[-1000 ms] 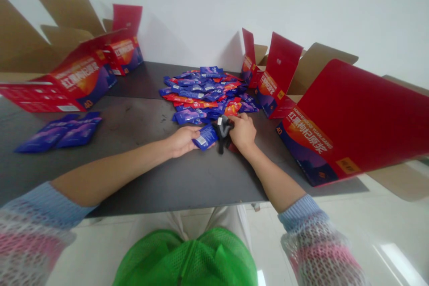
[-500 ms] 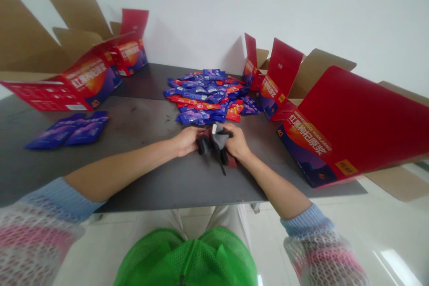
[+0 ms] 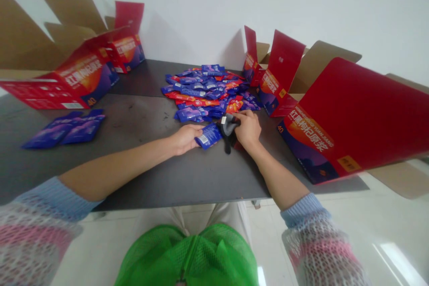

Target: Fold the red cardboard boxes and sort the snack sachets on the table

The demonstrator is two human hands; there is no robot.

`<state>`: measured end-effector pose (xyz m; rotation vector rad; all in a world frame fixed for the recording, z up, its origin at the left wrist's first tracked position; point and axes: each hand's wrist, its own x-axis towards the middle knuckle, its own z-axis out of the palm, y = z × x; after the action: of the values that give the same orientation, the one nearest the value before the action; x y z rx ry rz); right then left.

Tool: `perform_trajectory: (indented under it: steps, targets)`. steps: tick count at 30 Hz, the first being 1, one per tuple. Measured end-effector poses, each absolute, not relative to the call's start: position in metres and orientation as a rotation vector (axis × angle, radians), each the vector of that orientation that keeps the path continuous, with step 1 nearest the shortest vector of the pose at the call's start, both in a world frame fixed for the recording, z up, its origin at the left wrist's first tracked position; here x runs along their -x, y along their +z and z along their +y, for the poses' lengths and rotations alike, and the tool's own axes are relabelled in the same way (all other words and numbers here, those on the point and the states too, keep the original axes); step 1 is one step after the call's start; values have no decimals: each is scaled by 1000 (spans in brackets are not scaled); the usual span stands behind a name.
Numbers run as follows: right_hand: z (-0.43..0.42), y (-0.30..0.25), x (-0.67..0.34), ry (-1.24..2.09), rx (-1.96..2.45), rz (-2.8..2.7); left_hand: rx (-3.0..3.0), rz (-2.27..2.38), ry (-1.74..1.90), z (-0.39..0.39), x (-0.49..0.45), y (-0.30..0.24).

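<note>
My left hand (image 3: 187,139) pinches one end of a blue sachet (image 3: 209,136), its barcode side turned up. Close beside it, my right hand (image 3: 248,128) grips a dark grey and black item (image 3: 229,126) that looks like folded cloth with a small white label; its exact kind I cannot make out. The sachet's far end reaches up to this dark item. Just beyond both hands lies a heap of blue and red sachets (image 3: 204,91). Off to the left, a few blue sachets (image 3: 82,130) lie flat on the dark table (image 3: 150,178).
Open red cartons stand along both sides: a large one (image 3: 308,147) at the near right, another (image 3: 273,85) behind it, and one (image 3: 85,78) at the left with a further carton (image 3: 129,51) at its back. A white wall (image 3: 201,9) rises behind the table.
Both hands were on the dark item; now my left hand holds a blue sachet instead. My right hand has shifted slightly right and away, keeping the dark item.
</note>
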<state>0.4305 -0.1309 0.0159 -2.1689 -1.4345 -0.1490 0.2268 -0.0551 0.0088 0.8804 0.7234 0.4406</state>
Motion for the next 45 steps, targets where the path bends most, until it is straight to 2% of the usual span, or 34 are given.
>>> perform_trajectory:
  steps: [6,11,16,23,26,33,39,45]
  targets:
    - [-144,27,-428,-302,1825,-1241,-921,758,455,-62,-228,11]
    - [-145,14,-392,64,1513,-1410,-1031,803,463,-69,-232,13]
    - [-139,12,-382,189,1712,-1663,-1050,820,457,-68,-233,13]
    - [-139,25,-418,-109,2234,-1608,-1003,832,377,-65,-231,17]
    - [-136,21,-437,-147,2142,-1496,-1022,799,343,-63,-229,18]
    - [-130,15,-440,108,1624,-1306,-1015,896,429,-69,-232,21]
    - [-143,14,-389,100,1640,-1658,-904,852,554,-71,-235,19]
    - [-147,25,-382,255,1402,-2105,-794,764,523,-69,-235,22]
